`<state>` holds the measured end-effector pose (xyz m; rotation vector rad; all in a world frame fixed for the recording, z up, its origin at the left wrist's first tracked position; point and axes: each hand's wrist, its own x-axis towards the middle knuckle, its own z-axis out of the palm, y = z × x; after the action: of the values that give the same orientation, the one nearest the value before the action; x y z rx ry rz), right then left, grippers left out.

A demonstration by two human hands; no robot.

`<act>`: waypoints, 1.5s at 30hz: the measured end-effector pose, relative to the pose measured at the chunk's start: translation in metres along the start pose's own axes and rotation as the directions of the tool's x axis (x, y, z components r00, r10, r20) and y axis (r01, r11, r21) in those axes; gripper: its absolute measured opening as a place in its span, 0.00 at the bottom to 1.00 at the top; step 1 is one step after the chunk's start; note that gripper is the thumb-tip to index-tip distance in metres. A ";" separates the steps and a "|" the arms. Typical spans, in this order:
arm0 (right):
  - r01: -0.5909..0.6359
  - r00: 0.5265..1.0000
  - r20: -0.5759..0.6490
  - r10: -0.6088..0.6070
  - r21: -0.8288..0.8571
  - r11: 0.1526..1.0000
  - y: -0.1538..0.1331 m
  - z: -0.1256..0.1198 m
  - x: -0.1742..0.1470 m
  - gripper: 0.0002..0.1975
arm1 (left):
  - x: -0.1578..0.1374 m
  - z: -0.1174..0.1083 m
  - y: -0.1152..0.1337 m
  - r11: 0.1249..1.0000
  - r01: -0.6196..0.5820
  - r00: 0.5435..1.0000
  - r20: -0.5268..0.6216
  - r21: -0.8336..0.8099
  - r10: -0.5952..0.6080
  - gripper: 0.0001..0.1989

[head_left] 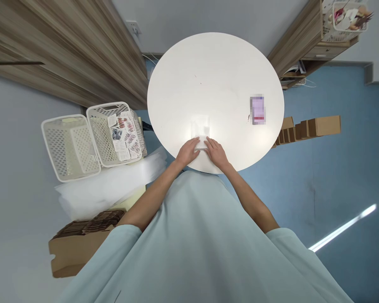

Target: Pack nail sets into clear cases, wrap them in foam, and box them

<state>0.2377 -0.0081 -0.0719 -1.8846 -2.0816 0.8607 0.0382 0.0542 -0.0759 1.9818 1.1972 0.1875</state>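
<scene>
A translucent plastic wrap (202,123) lies near the lower middle of the frame, close to the near edge of the round white counter (221,63), its near end between our hands. Our left hand (188,151) has its grip clamped on the left side of that near end, and our right hand (217,152) has its grip clamped on the right side. Our own fingers cover the wrap's near corners, and its clear film is hard to trace against the white top.

Well apart, at the right of the counter, we see a purple-faced rectangular object (258,110), blurred out, with a small red mark beside it. Tiny red specks lie toward the upper middle.

Left of the counter, a white perforated basket (104,145) holds cards with nail-shaped pieces (129,138); another white basket (63,147) touches it on the left. Just below them spreads a pile of translucent plastic sheets (113,181), and at lower left a cardboard box (78,252) holds flat brown cardboard pieces (104,221).

Brown cartons (326,126) line up right of the counter, over the blue floor (334,176). At upper right, a wood-grain cabinet (298,33) carries a filled white basket.
</scene>
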 end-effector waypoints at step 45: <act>-0.010 1.000 -0.023 0.009 -0.048 0.999 -0.005 0.027 -0.016 0.29 | -0.017 0.002 -0.007 0.997 -0.057 0.998 0.026 0.043 0.055 0.33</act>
<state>0.2217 -0.0312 -0.0875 -1.9202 -2.1002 0.7939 0.0252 0.0415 -0.0780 2.0515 1.1400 0.1663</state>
